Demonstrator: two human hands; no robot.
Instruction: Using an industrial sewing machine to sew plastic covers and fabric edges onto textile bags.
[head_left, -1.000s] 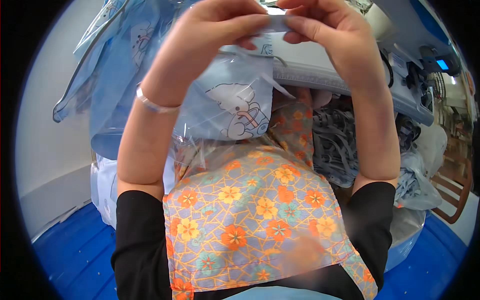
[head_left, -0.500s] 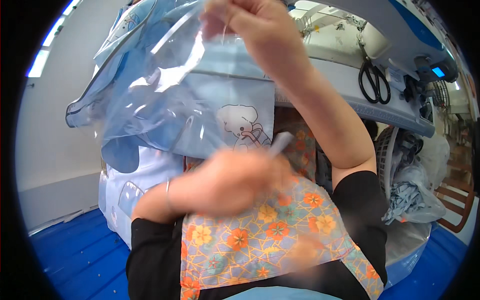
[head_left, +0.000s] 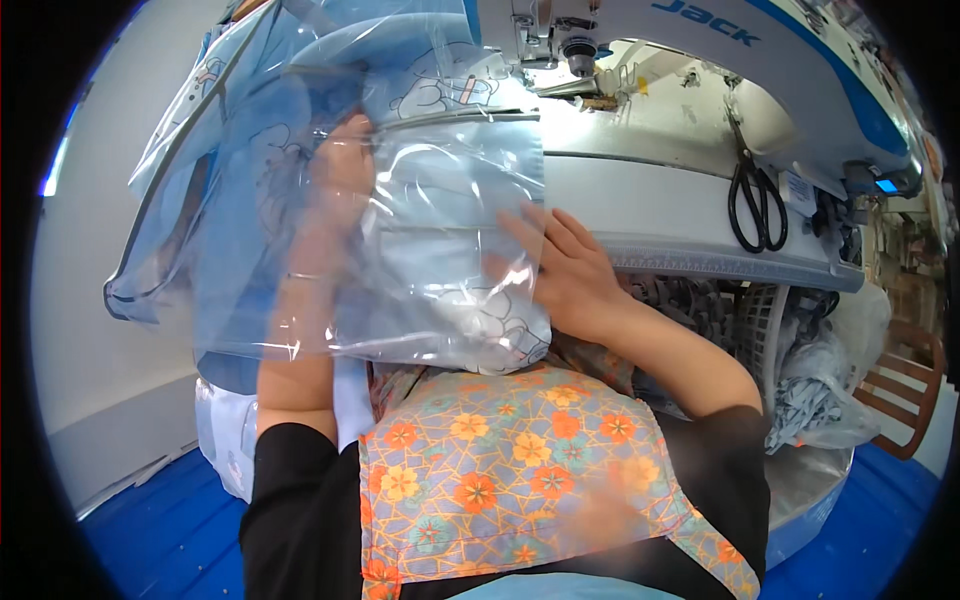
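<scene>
A sheet of clear plastic film (head_left: 430,245) lies over light blue fabric (head_left: 490,325) printed with cartoon animals. Beneath the film is my left hand (head_left: 343,175), on the left part of the fabric; its fingers are blurred and partly covered. My right hand (head_left: 575,270) rests at the right edge of the film and fabric, fingers spread and partly blurred. A grey seam or binding (head_left: 455,118) runs across the fabric near the machine. More blue fabric with dark edging (head_left: 165,225) hangs to the left.
A white and blue sewing machine (head_left: 700,45) stands at the back right, its needle area lit. Black-handled scissors (head_left: 757,205) lie on its bed. A white basket (head_left: 758,335) and a clear bag of fabric scraps (head_left: 810,400) are at the right, beside a brown chair (head_left: 910,395).
My right hand has come down from high over the film to its right edge. My left hand has moved from before the apron up under the film, which now lies flatter.
</scene>
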